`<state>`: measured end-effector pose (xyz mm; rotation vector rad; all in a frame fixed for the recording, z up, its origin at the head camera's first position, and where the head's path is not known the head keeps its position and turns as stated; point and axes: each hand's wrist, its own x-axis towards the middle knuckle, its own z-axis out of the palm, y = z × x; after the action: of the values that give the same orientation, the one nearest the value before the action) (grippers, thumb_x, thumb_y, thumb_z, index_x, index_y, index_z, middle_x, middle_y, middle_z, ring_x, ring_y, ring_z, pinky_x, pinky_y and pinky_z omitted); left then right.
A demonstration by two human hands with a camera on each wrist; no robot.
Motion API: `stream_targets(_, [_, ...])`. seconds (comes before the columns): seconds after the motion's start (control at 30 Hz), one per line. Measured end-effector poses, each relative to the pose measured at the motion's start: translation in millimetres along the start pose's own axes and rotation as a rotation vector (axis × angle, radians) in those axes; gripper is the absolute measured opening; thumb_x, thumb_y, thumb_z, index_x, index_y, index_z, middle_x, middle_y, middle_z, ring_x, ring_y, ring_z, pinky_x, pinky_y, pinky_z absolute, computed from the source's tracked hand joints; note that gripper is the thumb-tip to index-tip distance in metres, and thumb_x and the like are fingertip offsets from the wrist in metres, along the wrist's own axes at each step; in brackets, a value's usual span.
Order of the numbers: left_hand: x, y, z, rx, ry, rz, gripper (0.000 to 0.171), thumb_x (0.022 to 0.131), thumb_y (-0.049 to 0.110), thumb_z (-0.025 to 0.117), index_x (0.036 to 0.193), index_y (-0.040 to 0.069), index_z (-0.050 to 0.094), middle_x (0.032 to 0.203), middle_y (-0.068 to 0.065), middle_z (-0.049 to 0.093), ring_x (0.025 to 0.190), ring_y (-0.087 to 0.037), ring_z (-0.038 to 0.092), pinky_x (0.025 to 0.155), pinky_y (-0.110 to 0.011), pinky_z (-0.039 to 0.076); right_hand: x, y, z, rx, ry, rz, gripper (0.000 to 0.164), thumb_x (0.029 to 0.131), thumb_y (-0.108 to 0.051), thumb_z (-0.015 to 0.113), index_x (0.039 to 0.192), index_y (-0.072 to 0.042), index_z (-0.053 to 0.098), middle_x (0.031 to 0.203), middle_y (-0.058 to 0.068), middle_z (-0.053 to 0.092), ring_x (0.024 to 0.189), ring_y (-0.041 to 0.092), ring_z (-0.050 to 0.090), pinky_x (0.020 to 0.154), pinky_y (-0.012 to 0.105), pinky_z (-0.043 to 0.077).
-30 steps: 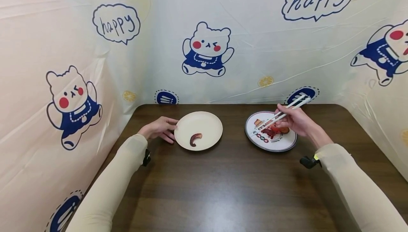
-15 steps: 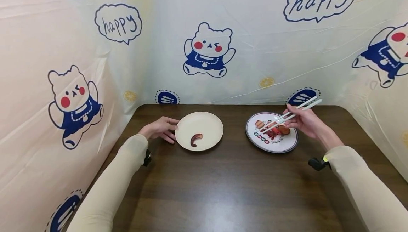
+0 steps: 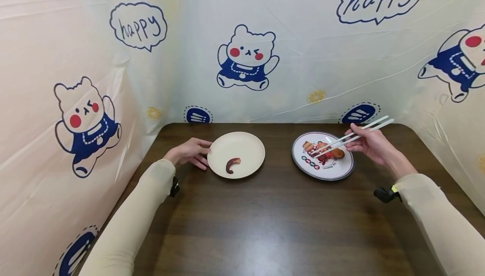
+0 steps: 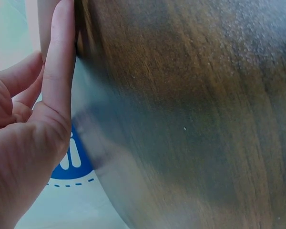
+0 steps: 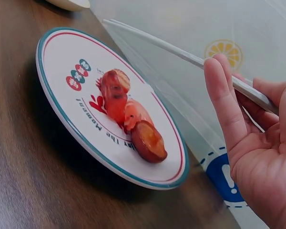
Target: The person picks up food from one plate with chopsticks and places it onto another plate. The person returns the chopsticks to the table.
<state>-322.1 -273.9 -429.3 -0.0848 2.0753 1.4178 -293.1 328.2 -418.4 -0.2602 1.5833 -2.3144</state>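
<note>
My right hand [image 3: 369, 143] grips a pair of white chopsticks [image 3: 373, 124] that slant down to the left. Their tips overlap the food pieces [image 5: 115, 102] on the printed plate [image 5: 62, 102] in the head view; in the right wrist view nothing shows between the tips. The pieces are reddish and pink, with a brown one [image 5: 148, 143] cut to an orange face. At the left, my left hand [image 3: 189, 152] touches the rim of a cream plate [image 3: 238, 143] with fairly straight fingers [image 4: 61, 62]. On that plate lies a curled, dark red tentacle piece [image 3: 230, 165].
Both plates stand near the far edge of a dark wooden table [image 3: 273, 217], with a gap between them. A pale printed curtain [image 3: 295, 69] hangs close behind the table and along its sides.
My right hand has moved to the right with the chopsticks, and their tips have shifted right over the printed plate. My left hand and the cream plate have stayed in place.
</note>
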Motion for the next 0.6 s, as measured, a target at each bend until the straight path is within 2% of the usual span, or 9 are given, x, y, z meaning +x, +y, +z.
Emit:
stream_targets(0.2, [0.5, 0.0, -0.1, -0.007, -0.001, 0.005, 0.055, 0.111, 0.007, 0.053, 0.163, 0.000, 0.035, 0.121, -0.026, 0.065, 0.083, -0.030, 0.076, 0.078, -0.050, 0.066, -5.1, -3.8, -8.0, -0.022, 0.044, 0.000, 0.037, 0.114, -0.018, 0.048, 0.100, 0.005, 0.073, 0.089, 0.021, 0.076, 0.072, 0.026, 0.078, 0.071, 0.035, 0.066])
stream_targets(0.37, [1.2, -1.0, -0.6, -0.012, -0.001, 0.004, 0.055, 0.111, 0.007, 0.054, 0.162, 0.000, 0.036, 0.114, -0.025, 0.067, 0.081, -0.030, 0.076, 0.077, -0.050, 0.066, -6.8, -3.8, -12.5, 0.016, 0.021, -0.021, 0.038, 0.115, -0.014, 0.045, 0.101, 0.008, 0.073, 0.089, 0.022, 0.076, 0.074, 0.028, 0.078, 0.072, 0.037, 0.066])
stream_targets(0.6, [0.7, -1.6, -0.4, -0.011, 0.001, 0.007, 0.055, 0.111, 0.008, 0.053, 0.162, 0.000, 0.036, 0.115, -0.024, 0.066, 0.081, -0.030, 0.076, 0.077, -0.049, 0.066, -8.4, -3.7, -13.9, 0.055, 0.026, -0.036, 0.039, 0.115, -0.014, 0.044, 0.099, 0.008, 0.072, 0.088, 0.024, 0.076, 0.074, 0.029, 0.078, 0.071, 0.037, 0.067])
